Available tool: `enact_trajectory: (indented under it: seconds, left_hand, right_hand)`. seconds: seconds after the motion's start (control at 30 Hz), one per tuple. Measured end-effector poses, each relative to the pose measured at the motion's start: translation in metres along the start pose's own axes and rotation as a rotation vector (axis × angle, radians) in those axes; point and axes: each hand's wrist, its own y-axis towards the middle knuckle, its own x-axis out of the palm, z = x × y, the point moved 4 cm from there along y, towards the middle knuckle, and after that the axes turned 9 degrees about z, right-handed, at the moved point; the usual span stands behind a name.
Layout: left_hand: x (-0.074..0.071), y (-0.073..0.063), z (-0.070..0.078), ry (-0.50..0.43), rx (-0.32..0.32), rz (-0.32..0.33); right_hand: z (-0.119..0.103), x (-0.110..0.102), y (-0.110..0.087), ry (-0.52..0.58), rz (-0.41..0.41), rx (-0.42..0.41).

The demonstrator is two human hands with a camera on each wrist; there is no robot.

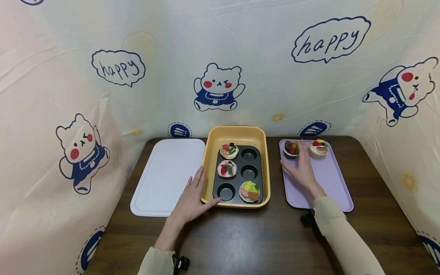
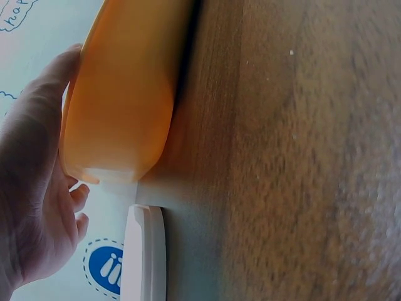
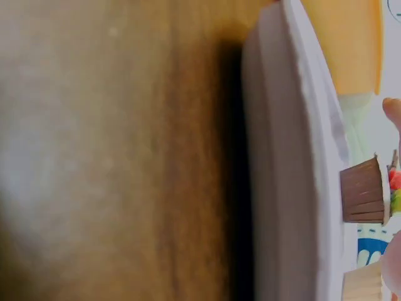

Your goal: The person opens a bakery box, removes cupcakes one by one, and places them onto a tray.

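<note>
right grip (image 1: pixel 304 173) spread wide by dark cupcake (image 1: pixel 290 150)
cupcake sits near purple tray's (image 1: pixel 331 183) 11 o'clock edge, room at 5. left grip (image 1: pixel 193 200), stretched out, touches yellow tub (image 1: pixel 240 131). wrist view cuts right grip short.

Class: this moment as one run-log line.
Left hand: touching yellow tray | Right hand: over purple tray, near brown cupcake | Muffin pan: three cupcakes, three empty cups
</note>
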Motion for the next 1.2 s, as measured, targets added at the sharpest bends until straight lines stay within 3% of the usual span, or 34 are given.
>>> enact_trajectory:
  seconds: [0.13,0.3,0.4,0.8,1.0,1.2]
  left_hand:
    - [0.0,-0.001,0.0,-0.002,0.0,0.003]
    - [-0.001,-0.001,0.001,-0.007,-0.004,0.004]
    - [-0.002,-0.001,0.001,-0.008,-0.004,0.004]
    - [-0.001,-0.001,0.002,-0.01,-0.007,-0.006]
    - [-0.002,-0.001,0.002,-0.019,-0.011,-0.005]
    - [-0.001,-0.001,0.001,-0.019,-0.014,-0.014]
  right_hand:
    - [-0.021,-0.003,-0.007,0.024,0.003,-0.072]
    - [-0.065,-0.007,-0.019,-0.001,-0.097,-0.08]
    - [-0.081,-0.005,-0.027,-0.031,-0.168,-0.071]
    - [-0.121,0.017,-0.06,0.04,-0.41,-0.081]
    - [-0.134,0.025,-0.061,0.002,-0.556,-0.088]
    - [-0.142,0.032,-0.055,-0.051,-0.635,-0.124]
